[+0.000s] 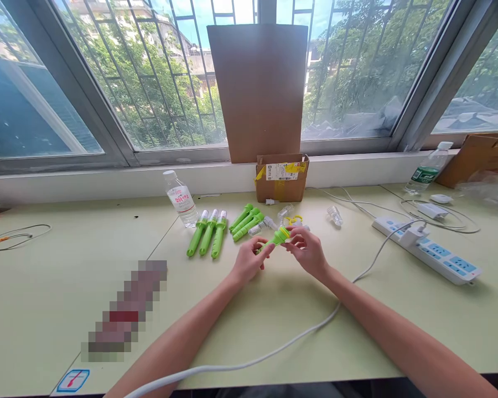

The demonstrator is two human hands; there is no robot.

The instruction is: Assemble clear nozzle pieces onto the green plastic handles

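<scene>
My left hand (249, 260) grips a green plastic tube (274, 241) by its lower end, just above the pale green table (66, 287). My right hand (307, 250) pinches the tube's upper end, where a small yellow part (285, 232) sits. Three finished green tubes with clear caps (207, 232) lie side by side to the left. Bare green tubes (245, 220) lie in a second group behind my hands. Clear plastic caps (285, 211) and yellow bits (294, 219) are scattered just beyond my right hand.
A small open cardboard box (282, 178) stands at the window sill below a tall cardboard sheet (260, 91). A water bottle (181, 199) stands left of the tubes. A white power strip (431, 251) and its cable (274, 348) cross the right side. Another bottle (427, 169) and box (477, 157) sit far right.
</scene>
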